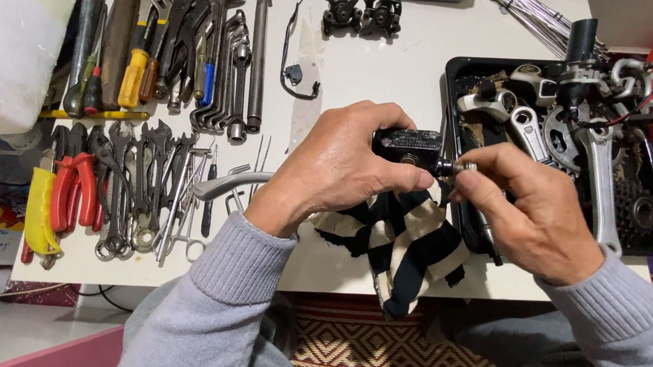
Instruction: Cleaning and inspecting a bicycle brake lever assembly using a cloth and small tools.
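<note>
My left hand (341, 166) grips a small black metal brake part (409, 145) together with a black-and-cream striped rag (404, 240) that hangs down over the table's front edge. My right hand (524, 208) pinches a small silver fitting (465, 167) at the right end of that part, fingers closed on it. Both hands hover over the white table (378, 59), just left of a black tray (456, 75). Grey sleeves cover both forearms.
The black tray holds several bike parts: a crank arm (602, 181), a spanner, a sprocket. At the left lie rows of spanners (143, 185), red-handled pliers (76, 192), screwdrivers. Two black calipers (362, 14) and a bundle of spokes (525, 5) lie at the back. A patterned rug (358, 348) lies below.
</note>
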